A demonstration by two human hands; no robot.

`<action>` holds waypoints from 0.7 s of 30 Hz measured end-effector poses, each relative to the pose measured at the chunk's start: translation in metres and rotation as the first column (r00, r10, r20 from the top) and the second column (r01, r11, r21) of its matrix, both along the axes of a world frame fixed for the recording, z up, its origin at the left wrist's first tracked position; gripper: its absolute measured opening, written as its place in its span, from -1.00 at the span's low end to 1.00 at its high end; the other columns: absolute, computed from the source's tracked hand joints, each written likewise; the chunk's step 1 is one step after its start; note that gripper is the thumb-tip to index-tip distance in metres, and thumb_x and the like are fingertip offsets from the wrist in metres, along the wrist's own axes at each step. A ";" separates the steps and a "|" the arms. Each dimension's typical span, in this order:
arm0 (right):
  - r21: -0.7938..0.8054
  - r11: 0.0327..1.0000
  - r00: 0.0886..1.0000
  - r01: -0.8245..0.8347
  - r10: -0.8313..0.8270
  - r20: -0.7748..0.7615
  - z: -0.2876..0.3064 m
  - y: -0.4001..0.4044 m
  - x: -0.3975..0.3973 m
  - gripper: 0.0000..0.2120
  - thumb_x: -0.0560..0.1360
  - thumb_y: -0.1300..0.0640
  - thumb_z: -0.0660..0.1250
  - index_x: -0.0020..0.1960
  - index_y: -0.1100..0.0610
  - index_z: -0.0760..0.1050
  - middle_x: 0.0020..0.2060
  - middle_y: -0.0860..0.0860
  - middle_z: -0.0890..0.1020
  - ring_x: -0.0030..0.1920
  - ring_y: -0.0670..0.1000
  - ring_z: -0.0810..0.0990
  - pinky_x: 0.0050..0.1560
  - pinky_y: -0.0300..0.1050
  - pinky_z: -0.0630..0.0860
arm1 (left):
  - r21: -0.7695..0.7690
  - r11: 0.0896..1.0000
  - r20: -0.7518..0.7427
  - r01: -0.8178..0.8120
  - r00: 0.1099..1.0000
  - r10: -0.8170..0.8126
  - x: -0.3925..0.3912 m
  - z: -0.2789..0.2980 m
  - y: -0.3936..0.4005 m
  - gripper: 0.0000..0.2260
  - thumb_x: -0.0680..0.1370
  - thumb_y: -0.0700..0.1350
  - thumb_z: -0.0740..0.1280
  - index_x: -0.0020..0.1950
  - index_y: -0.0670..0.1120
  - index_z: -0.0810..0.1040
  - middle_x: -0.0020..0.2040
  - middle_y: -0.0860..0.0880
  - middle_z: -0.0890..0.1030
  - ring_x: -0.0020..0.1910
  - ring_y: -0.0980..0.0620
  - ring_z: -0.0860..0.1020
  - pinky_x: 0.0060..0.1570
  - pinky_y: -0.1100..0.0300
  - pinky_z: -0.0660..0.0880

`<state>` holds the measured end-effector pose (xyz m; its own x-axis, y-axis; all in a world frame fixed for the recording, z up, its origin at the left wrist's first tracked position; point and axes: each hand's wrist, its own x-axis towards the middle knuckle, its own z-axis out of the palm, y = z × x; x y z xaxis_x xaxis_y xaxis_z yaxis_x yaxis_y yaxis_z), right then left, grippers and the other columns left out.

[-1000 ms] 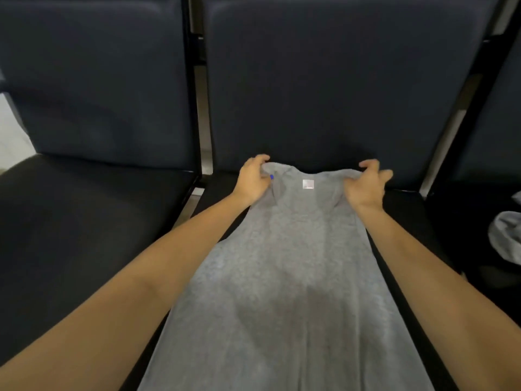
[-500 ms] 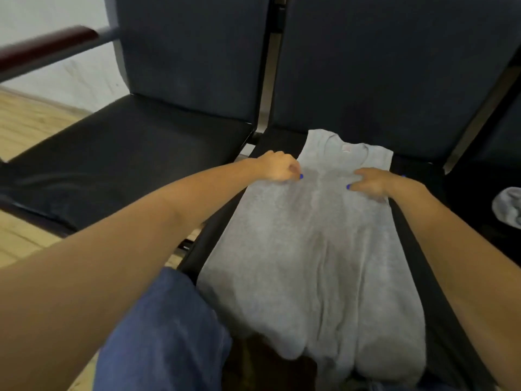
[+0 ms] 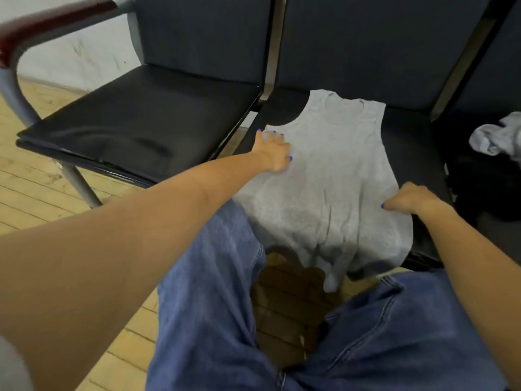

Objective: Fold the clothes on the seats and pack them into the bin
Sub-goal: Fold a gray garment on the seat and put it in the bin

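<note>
Our left hand (image 3: 273, 151) lies flat with fingers spread on the gray tank top (image 3: 332, 176), pressing the cloth just below its left armhole, and it grips nothing. Our right hand (image 3: 411, 200) sits at the top's right edge, lower down toward the hem, with fingers curled under; whether they pinch the cloth or only rest on it we cannot tell. The tank top is spread face down or face up, we cannot say which, on the middle seat (image 3: 417, 142), neck toward the backrest and hem spilling over the seat's front edge toward our jeans (image 3: 214, 292). To the top's left stands another seat (image 3: 146, 117) with an armrest (image 3: 53, 21); to its right, on the next seat, lies a crumpled gray garment (image 3: 496, 136). No bin shows in this view. We judge the top to be light, thin and limp: it will wrinkle and slide on the smooth seat, and the overhanging hem may drag it forward. It looks best taken by pinching a side edge near the armhole and again near the hem, then carrying that side across the middle while the other hand pins the cloth flat.
</note>
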<state>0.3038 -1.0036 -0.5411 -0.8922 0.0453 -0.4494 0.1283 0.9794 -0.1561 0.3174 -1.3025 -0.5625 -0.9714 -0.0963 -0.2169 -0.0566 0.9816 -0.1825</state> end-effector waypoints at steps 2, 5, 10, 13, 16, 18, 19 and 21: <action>-0.127 0.990 0.998 0.056 -0.056 0.004 -0.002 0.005 0.008 -0.68 0.48 0.10 0.41 0.03 0.31 0.41 0.13 0.24 0.45 0.06 0.22 0.46 -0.05 0.01 0.40 | 0.032 0.997 0.013 -0.072 0.997 0.071 0.009 -0.007 0.001 -0.53 0.65 0.09 -0.04 0.53 -0.07 0.14 0.58 -0.13 -0.04 0.54 -0.15 -0.12 0.43 -0.30 -0.15; -0.286 0.945 0.985 0.159 -0.171 -0.019 -0.002 0.007 0.011 -0.72 0.48 0.21 0.39 -0.26 0.24 0.32 -0.11 0.22 0.47 -0.05 0.21 0.44 -0.08 0.00 0.40 | 0.086 0.987 0.025 -0.133 0.991 0.131 0.014 -0.017 -0.001 -0.54 0.65 0.09 -0.05 0.53 -0.05 0.11 0.58 -0.13 -0.06 0.54 -0.18 -0.13 0.41 -0.35 -0.14; -0.612 0.713 0.917 0.341 -0.395 0.051 -0.009 0.011 -0.001 -0.73 0.51 0.30 0.24 0.18 0.38 0.45 0.00 0.27 0.52 -0.09 0.21 0.49 -0.08 0.07 0.46 | 0.063 0.992 -0.003 -0.105 0.994 0.106 0.003 -0.028 0.000 -0.53 0.66 0.07 -0.09 0.55 -0.05 0.04 0.57 -0.14 -0.05 0.54 -0.20 -0.11 0.41 -0.34 -0.14; -0.718 0.544 0.869 0.434 -0.462 0.175 -0.011 0.017 -0.009 -0.63 0.47 0.40 0.22 0.27 0.34 0.41 0.14 0.27 0.51 -0.14 0.18 0.52 -0.07 0.07 0.49 | 0.063 0.997 -0.044 -0.054 0.997 0.057 -0.007 -0.031 -0.004 -0.53 0.66 0.07 -0.08 0.54 -0.05 0.06 0.57 -0.14 -0.01 0.53 -0.19 -0.07 0.44 -0.28 -0.11; -0.771 0.480 0.876 0.419 -0.437 0.205 -0.011 0.016 -0.012 -0.64 0.48 0.44 0.20 0.22 0.17 0.43 -0.03 0.19 0.56 -0.29 0.06 0.57 -0.30 -0.04 0.53 | 0.080 0.997 -0.059 -0.002 0.998 0.006 -0.009 -0.031 -0.009 -0.54 0.66 0.07 -0.07 0.54 -0.05 0.08 0.57 -0.14 0.01 0.53 -0.17 -0.04 0.46 -0.22 -0.11; -0.807 0.433 0.882 0.401 -0.420 0.213 -0.012 0.016 -0.016 -0.51 0.50 0.42 0.20 0.36 0.07 0.36 0.08 0.17 0.56 -0.21 0.02 0.55 -0.28 -0.04 0.48 | 0.099 0.995 -0.050 0.024 0.999 -0.019 -0.010 -0.031 -0.013 -0.53 0.66 0.08 -0.06 0.55 -0.04 0.08 0.57 -0.12 0.00 0.54 -0.14 -0.05 0.47 -0.19 -0.13; -0.818 0.417 0.887 0.396 -0.405 0.223 -0.015 0.017 -0.019 -0.53 0.49 0.40 0.22 0.35 0.08 0.39 0.18 0.17 0.55 -0.15 0.02 0.55 -0.24 -0.06 0.47 | 0.105 0.994 -0.042 0.037 0.999 -0.033 -0.010 -0.030 -0.015 -0.53 0.66 0.08 -0.06 0.55 -0.03 0.08 0.58 -0.12 -0.01 0.54 -0.14 -0.05 0.47 -0.17 -0.14; -0.834 0.380 0.887 0.400 -0.388 0.249 -0.018 0.019 -0.025 -0.48 0.44 0.37 0.30 0.38 0.12 0.42 0.22 0.15 0.54 -0.07 0.03 0.57 -0.21 -0.06 0.51 | 0.107 0.992 -0.023 0.062 0.998 -0.060 -0.010 -0.027 -0.019 -0.53 0.66 0.08 -0.06 0.55 -0.04 0.08 0.58 -0.12 -0.02 0.55 -0.13 -0.05 0.48 -0.13 -0.13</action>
<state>0.2787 -0.9841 -0.5593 -0.8766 -0.0136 -0.4811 0.4699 0.1917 -0.8617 0.3073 -1.3214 -0.5892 -0.9790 -0.0136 -0.2033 0.0018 0.9972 -0.0753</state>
